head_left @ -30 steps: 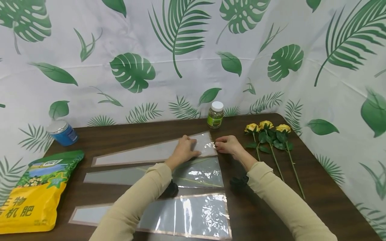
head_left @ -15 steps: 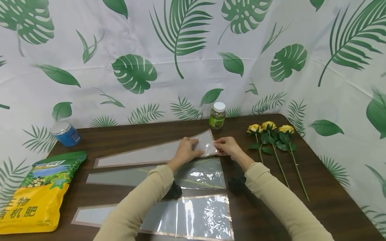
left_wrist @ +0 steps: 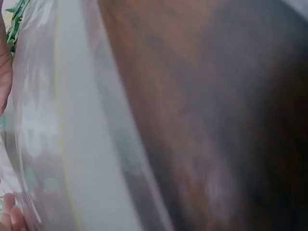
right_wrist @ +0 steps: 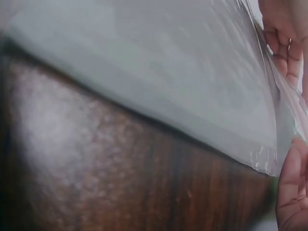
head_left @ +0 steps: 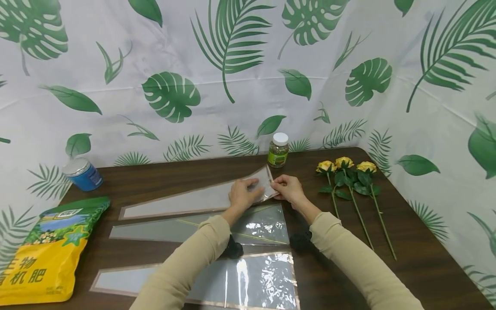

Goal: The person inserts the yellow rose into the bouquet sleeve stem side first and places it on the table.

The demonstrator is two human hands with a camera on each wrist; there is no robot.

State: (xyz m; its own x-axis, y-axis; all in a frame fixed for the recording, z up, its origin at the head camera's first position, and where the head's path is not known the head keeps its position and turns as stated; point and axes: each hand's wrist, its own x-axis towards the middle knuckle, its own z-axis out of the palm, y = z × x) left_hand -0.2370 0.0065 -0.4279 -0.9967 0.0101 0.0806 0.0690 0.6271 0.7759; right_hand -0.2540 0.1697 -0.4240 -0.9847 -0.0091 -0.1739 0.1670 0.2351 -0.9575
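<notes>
Sleeves (head_left: 199, 254) of tan cloth come in from the bottom, and under them we see the brown tabletop (head_left: 321, 280). Closest to us lies the near wrap (head_left: 217, 280), long, see-through and shiny, with a pinkish edge. Next comes the middle wrap (head_left: 263, 224), grayer, with thin yellow lines. Both have their skinny ends to our left and their wide ends to our right. A fat yellow bag (head_left: 46, 262) with a green top sits at our left.

Past the middle wrap is the far wrap (head_left: 193, 200), the one under the hands. Its long way runs from side to side, a little tipped: the skinny end points left and slightly toward us, and the wide end points right and farther off. Our left hand (head_left: 243, 194) rests on it near the wide end, thumb and fingers spread apart. Our right hand (head_left: 289, 189) pinches the edge of that wide end.

To the right of it we see three yellow roses (head_left: 344, 162), flowers pointing away, stems toward us. Farther back are a blue can (head_left: 87, 177) on the left and a jar (head_left: 278, 153) with a white lid, just past the wide end. Last comes a white cloth (head_left: 248, 114) with green leaves on it.
</notes>
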